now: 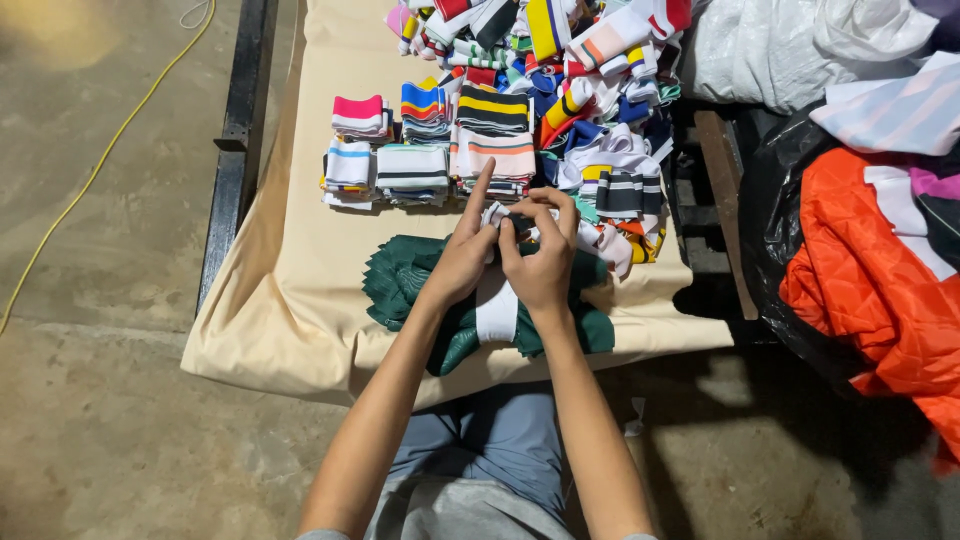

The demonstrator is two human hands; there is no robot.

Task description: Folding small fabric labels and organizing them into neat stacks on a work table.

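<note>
Both of my hands meet over the middle of the table, pinching a small folded white and dark knit band. My left hand grips its left side with the index finger sticking up. My right hand holds its right side, fingers curled. A white strip hangs down between my wrists. Under my hands lies a stack of dark green knit pieces.
Neat piles of striped knit bands stand behind my hands, with a loose heap of several more at the back right. The beige-covered table has a black frame. Orange quilted fabric and white bags lie right.
</note>
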